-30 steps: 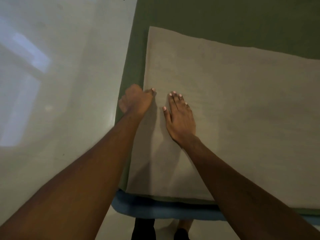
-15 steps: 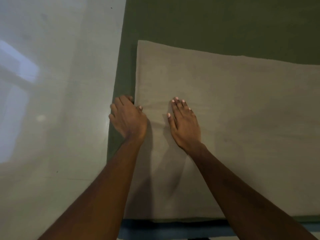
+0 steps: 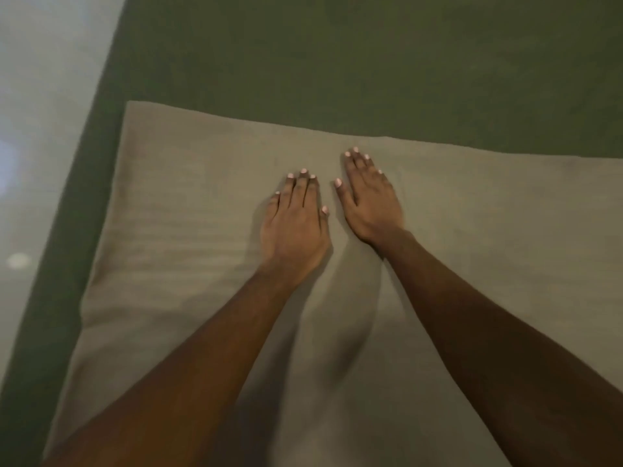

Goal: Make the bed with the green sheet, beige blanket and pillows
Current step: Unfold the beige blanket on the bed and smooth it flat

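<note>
The beige blanket lies spread flat over the near part of the bed, its far edge straight across the green sheet. The sheet covers the mattress beyond the blanket and shows as a strip along its left side. My left hand rests palm down on the blanket, fingers flat and together. Just to its right, my right hand also lies flat on the blanket, a little nearer the far edge. Neither hand holds anything. No pillows are in view.
A pale glossy floor runs along the left side of the bed, with light reflections on it. The bed's left edge slants from top centre-left down to the bottom left corner.
My left hand left the blanket's left edge and moved right onto the blanket, now flat beside my right hand. The view has shifted closer over the bed; the blue base is out of view.
</note>
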